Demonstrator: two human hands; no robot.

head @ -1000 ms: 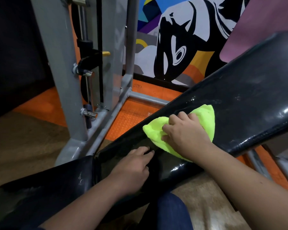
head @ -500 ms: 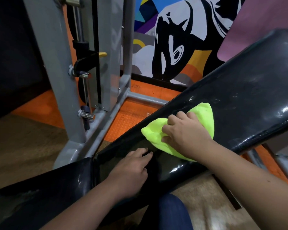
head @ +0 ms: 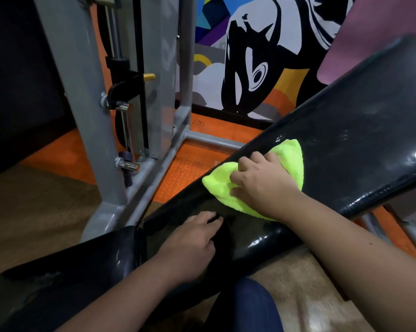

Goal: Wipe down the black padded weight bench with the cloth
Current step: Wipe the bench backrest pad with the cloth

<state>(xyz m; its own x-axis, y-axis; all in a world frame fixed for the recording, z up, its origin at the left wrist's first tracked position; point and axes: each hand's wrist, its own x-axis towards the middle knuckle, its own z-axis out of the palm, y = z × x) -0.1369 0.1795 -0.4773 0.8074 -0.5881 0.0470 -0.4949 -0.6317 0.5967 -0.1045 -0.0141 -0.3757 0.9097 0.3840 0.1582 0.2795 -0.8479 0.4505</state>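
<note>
The black padded weight bench [head: 360, 140] was seen slanting from the lower left of the frame up to the upper right, its glossy backrest filling the right half. A lime-green cloth [head: 289, 157] was pressed onto the backrest at centre frame by the right hand [head: 262, 185], whose fingers were curled over the cloth's upper edge. The left hand [head: 190, 243] was laid on the pad just below and left of the cloth, fingers loosely bent with nothing held in them. A grey steel rack frame [head: 82, 104] stood at upper left on an orange floor mat [head: 185, 168].
</note>
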